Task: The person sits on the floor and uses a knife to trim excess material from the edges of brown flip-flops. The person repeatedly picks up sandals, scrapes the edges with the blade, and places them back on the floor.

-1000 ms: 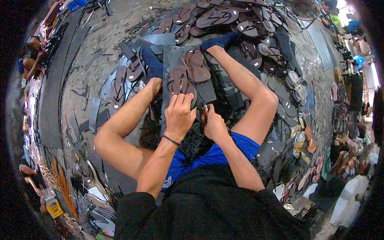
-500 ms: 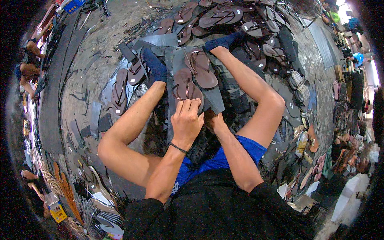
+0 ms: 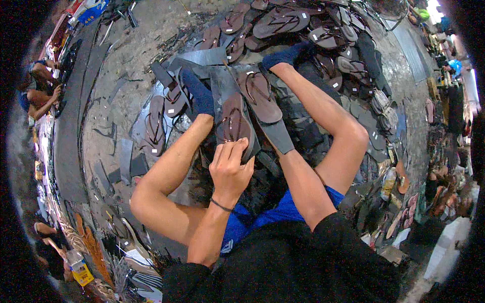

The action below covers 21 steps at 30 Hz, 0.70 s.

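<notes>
And the right hand slips out of sight! Half a second ago it's partly visible; now only the right forearm (image 3: 305,184) shows, running in from 5 o'clock and vanishing under the dark sheet (image 3: 283,139), so I can't tell what its fingers do. The left hand (image 3: 230,169), near the middle, grips the heel of a brown sandal (image 3: 233,108) lying just up at 12 o'clock. A second sandal (image 3: 268,110) sits beside it toward 1 o'clock, and the gap between them gapes wider, which suggests the left hand is steadying while the right works beneath. Now the labels: small white stickers (image 3: 154,151) dot the sandals, too small to read. A yellow packet (image 3: 83,275) at 8 o'clock carries dark print, a blue box (image 3: 93,11) toward 10 pale marks, and the blue shorts (image 3: 235,230) a white emblem.
</notes>
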Available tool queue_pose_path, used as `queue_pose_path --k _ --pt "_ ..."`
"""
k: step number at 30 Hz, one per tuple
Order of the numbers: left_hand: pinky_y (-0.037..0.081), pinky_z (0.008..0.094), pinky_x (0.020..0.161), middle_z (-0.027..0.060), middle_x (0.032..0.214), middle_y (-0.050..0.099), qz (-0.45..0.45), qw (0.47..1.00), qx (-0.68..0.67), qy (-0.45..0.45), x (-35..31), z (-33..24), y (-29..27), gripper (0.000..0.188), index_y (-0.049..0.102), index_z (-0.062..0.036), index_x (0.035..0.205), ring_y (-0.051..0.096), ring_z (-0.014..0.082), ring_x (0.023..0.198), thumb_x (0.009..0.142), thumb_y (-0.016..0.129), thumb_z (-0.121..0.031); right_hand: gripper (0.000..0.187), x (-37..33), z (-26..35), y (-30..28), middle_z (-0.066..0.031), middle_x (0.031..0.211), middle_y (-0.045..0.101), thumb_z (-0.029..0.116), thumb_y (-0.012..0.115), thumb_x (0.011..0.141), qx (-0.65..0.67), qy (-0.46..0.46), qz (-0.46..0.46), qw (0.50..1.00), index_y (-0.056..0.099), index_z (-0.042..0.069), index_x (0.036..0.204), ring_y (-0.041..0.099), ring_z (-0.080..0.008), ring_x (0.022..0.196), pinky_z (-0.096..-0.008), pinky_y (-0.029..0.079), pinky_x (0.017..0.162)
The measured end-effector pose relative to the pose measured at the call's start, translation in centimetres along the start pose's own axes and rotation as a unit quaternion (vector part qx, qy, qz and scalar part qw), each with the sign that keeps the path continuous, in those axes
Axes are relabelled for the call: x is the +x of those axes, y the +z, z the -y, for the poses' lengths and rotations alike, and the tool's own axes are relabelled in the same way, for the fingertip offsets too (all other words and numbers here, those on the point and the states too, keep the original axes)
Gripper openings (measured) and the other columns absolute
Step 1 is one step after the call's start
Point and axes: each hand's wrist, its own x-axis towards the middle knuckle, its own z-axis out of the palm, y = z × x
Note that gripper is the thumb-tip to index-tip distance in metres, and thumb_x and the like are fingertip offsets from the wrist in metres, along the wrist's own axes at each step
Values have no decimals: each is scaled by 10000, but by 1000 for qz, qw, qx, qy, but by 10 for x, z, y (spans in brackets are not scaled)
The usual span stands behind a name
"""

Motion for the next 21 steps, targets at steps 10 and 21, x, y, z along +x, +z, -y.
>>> queue_pose_path --k 10,21 --pt "495 356 667 122 801 650 -70 997 6 -24 -1 -16 -46 226 670 -15 879 618 275 717 693 783 -79 396 42 4 20 -123 1313 426 204 416 952 2 36 -59 998 373 79 1325 425 -289 1214 -416 356 1022" --pt "558 375 740 118 867 676 -5 986 167 13 -95 -72 -216 258 678 -8 879 633 275 762 622 668 4 425 96 126 -17 -266 879 643 391 540 892 454 316 134 822 614 -27 892 625 -451 849 -495 501 747"
